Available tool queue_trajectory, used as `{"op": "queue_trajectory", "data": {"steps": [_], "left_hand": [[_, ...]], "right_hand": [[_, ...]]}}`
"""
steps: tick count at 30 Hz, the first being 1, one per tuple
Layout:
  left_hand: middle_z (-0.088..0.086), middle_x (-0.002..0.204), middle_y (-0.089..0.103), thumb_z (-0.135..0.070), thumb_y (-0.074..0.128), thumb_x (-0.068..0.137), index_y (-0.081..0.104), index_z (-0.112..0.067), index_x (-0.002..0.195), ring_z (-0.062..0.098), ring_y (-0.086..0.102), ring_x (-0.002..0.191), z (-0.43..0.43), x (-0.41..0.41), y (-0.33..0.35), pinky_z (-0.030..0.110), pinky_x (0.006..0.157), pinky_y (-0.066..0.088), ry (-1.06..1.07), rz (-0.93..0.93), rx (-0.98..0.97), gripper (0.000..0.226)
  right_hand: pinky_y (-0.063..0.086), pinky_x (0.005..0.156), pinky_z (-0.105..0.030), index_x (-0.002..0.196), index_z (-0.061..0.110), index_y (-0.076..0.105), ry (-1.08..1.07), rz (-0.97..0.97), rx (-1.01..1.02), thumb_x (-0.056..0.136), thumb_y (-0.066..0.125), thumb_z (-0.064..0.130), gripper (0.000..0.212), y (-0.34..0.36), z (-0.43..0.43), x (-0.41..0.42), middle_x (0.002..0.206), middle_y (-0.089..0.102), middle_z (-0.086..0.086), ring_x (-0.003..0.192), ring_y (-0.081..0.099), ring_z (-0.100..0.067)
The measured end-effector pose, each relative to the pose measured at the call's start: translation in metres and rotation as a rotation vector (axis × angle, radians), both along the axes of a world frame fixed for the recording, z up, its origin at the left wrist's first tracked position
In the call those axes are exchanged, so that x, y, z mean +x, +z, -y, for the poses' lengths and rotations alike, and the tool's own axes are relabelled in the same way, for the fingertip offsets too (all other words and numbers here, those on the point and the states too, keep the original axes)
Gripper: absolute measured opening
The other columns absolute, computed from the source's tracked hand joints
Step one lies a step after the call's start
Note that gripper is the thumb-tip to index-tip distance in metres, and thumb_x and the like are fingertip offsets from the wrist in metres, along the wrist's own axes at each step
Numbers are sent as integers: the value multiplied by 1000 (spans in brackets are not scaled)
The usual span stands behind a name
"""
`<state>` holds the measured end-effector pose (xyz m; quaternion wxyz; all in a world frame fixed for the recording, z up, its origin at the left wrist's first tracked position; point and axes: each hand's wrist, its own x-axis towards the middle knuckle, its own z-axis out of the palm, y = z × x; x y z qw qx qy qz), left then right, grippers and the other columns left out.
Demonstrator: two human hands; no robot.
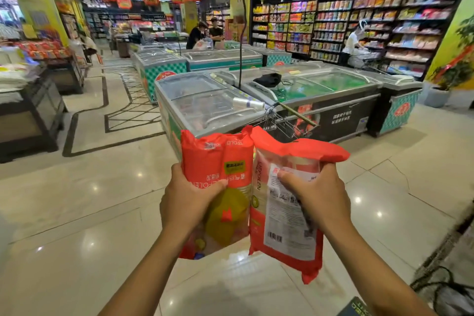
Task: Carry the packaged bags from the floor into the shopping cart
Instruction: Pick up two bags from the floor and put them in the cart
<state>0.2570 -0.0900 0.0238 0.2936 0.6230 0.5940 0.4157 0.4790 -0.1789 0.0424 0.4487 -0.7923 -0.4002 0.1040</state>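
Hands, left hand [191,199] and right hand [316,196], grip 2 upright bags [220,161].

1. two bare forearms are showing from the bottom edge of the view, with no sleeve covering either one.
2. the left hand [191,196] is wearing no glove, ring or watch on the parts in view.
3. the right hand [311,196] is likewise showing bare, with no wristband at the wrist.
4. short, unpainted thumbnails are showing on both thumbs.
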Motion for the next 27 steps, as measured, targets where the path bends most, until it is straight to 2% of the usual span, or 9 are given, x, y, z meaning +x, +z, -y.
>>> {"op": "queue_trajectory", "data": {"steps": [4,10,16,20,24,27], "left_hand": [[-8,111,65,-60,90,62,47,-31,124,24,66,95,-56,23,-5,40,82,54,-23,15,8,81],[-12,102,61,-70,86,51,44,-36,115,23,64,91,-140,56,-14,43,84,56,20,-11,-1,83],[-9,103,61,-73,81,46,44,-36,113,24,63,90,-237,100,-16,44,85,56,113,-21,5,85],[-6,104,62,-60,93,57,45,-34,113,23,61,89,-293,132,-17,40,80,51,155,-21,-11,78],[-7,104,62,-66,86,48,47,-32,116,24,63,90,-340,156,-24,43,84,55,191,-5,-18,86],[-8,102,63,-62,91,51,49,-30,116,22,64,88,-374,171,-32,43,83,55,212,15,-47,83]], "right_hand": [[55,89,-49,116,33,48,-24,11,26,65,75,73,71,-4,-48,28,108,68,10,98,68,-24],[53,89,-45,118,31,51,-10,-19,31,69,81,64,67,-16,-130,81,108,68,9,101,66,-26],[53,88,-48,112,32,52,34,-65,67,62,77,73,69,-30,-239,153,104,68,12,98,66,-23],[51,90,-47,116,29,53,67,-94,49,67,82,66,68,-31,-304,200,110,68,7,102,64,-26],[52,91,-50,115,27,56,83,-115,43,65,84,62,68,-38,-361,241,108,69,6,102,65,-27],[53,90,-52,113,27,57,92,-114,36,60,82,67,71,-45,-398,261,105,70,8,99,66,-26]]}}
